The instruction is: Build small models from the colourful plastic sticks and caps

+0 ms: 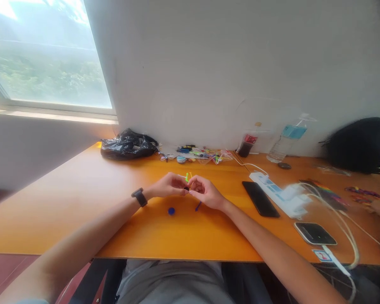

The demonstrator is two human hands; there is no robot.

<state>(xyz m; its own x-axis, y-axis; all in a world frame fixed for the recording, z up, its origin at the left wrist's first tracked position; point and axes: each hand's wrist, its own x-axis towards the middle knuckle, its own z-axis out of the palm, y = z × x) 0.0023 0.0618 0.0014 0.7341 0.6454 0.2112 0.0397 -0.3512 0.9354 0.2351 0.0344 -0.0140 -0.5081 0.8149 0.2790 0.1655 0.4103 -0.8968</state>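
Observation:
My left hand point(168, 185) and my right hand point(205, 192) meet over the middle of the orange table point(82, 202), fingers pinched together. Between the fingertips sits a small dark piece point(185, 188), and thin green and yellow sticks point(187, 176) poke up behind it. Which hand carries the sticks I cannot make out. A black watch point(139, 197) is on my left wrist. A blue round cap point(171, 210) lies on the table just below my left hand. A short blue stick point(198, 206) lies under my right hand.
A black plastic bag point(128, 145) and a scatter of small colourful parts point(198, 155) lie along the wall. To the right are a black phone point(260, 198), a white power strip point(280, 193) with cables, a second device point(315, 233), a water bottle point(286, 141) and a black bag point(359, 143).

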